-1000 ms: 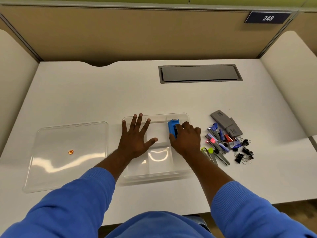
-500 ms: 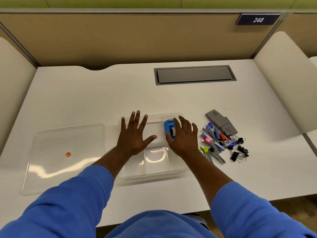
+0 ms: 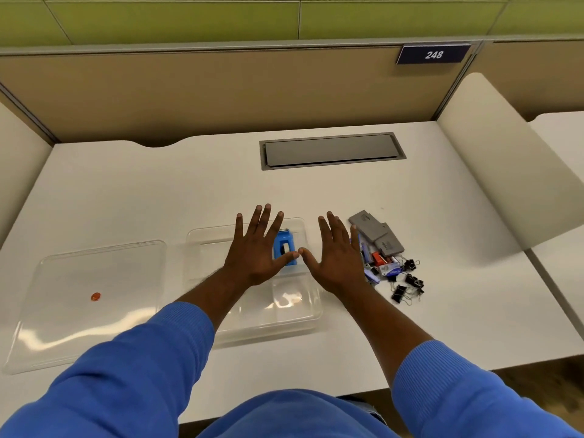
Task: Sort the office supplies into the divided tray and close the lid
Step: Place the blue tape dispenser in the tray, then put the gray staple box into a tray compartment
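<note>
Early stage. One blue item (image 3: 285, 251) lay in a far compartment of the tray (image 3: 286, 322). Pile of supplies (image 3: 384, 254) remained on the tabletop (image 3: 158, 191), right. Lid (image 3: 82, 298) lay apart, left. Left hand (image 3: 257, 248) and right hand (image 3: 338, 257) were spread flat, grasping nothing.

Clear glossy plastic for tray (image 3: 202, 248) and lid (image 3: 94, 273), smooth matt white for desk (image 3: 158, 191), ribbed knit cloth for sleeves (image 3: 442, 374), matt blue plastic for sharpener (image 3: 284, 245), black metal for clips (image 3: 407, 279).
</note>
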`<action>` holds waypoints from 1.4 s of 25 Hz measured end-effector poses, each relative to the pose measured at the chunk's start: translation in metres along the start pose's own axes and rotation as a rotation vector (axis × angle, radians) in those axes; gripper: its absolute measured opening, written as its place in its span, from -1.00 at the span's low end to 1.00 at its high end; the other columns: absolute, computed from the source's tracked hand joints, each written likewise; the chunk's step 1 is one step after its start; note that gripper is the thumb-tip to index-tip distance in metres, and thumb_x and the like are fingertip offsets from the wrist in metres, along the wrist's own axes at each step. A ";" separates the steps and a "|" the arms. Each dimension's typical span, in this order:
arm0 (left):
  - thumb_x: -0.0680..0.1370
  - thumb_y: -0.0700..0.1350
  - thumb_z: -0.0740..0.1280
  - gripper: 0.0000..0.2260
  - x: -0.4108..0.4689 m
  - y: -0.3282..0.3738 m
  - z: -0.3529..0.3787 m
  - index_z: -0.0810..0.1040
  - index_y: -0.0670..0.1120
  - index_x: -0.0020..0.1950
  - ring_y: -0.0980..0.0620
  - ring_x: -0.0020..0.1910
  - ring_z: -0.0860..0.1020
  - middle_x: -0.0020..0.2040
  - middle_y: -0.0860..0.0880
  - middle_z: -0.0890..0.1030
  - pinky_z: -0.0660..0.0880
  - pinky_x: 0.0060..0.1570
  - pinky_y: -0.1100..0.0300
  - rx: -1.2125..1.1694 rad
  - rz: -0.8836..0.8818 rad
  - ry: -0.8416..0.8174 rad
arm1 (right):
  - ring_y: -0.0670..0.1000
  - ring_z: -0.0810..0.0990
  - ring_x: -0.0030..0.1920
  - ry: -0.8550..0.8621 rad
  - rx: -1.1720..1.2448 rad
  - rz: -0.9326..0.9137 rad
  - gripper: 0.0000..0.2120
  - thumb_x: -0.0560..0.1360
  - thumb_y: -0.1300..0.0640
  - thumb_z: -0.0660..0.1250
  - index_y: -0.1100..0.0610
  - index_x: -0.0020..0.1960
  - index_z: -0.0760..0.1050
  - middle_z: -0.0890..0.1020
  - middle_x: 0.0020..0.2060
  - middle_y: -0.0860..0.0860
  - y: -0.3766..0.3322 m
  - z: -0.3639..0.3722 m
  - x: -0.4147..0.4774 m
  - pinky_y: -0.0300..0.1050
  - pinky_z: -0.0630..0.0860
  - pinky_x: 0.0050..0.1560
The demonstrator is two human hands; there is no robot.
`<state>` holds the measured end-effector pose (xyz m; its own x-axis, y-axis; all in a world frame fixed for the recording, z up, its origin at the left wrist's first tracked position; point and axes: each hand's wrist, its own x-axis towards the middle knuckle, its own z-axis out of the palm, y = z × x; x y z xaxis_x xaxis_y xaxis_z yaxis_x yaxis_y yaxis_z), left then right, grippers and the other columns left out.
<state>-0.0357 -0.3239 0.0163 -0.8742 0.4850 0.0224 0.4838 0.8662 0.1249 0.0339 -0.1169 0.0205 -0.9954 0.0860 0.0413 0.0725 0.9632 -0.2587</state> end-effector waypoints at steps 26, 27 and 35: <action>0.51 0.45 0.04 -0.19 0.122 0.199 0.045 -0.06 0.02 0.60 -0.13 0.42 0.39 0.36 -0.14 0.51 -0.09 0.48 -0.24 -0.116 -0.213 -0.178 | 0.10 0.56 0.22 -0.041 0.130 0.095 -0.27 0.49 -0.26 0.27 0.10 0.50 0.16 0.44 0.38 0.07 0.217 -0.007 0.028 0.09 0.40 0.26; 0.51 0.44 0.05 -0.20 0.128 0.200 0.048 -0.02 0.01 0.60 -0.13 0.37 0.43 0.31 -0.13 0.55 -0.05 0.48 -0.24 -0.135 -0.234 -0.195 | 0.10 0.57 0.20 -0.040 0.130 0.084 -0.26 0.48 -0.25 0.28 0.10 0.50 0.17 0.45 0.37 0.07 0.220 -0.008 0.030 0.07 0.41 0.24; 0.41 0.45 0.22 -0.18 0.154 0.205 0.055 0.21 0.00 0.53 -0.13 0.25 0.47 0.30 -0.07 0.55 0.27 0.22 -0.08 -0.082 -0.232 -0.255 | 0.11 0.56 0.22 -0.108 0.307 0.106 -0.23 0.45 -0.19 0.35 0.06 0.52 0.14 0.49 0.34 0.09 0.229 0.000 0.042 0.05 0.42 0.23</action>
<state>-0.0694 -0.0651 -0.0093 -0.9169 0.2998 -0.2636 0.2595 0.9493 0.1774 0.0089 0.1073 -0.0374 -0.9853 0.1386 -0.0993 0.1704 0.8275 -0.5351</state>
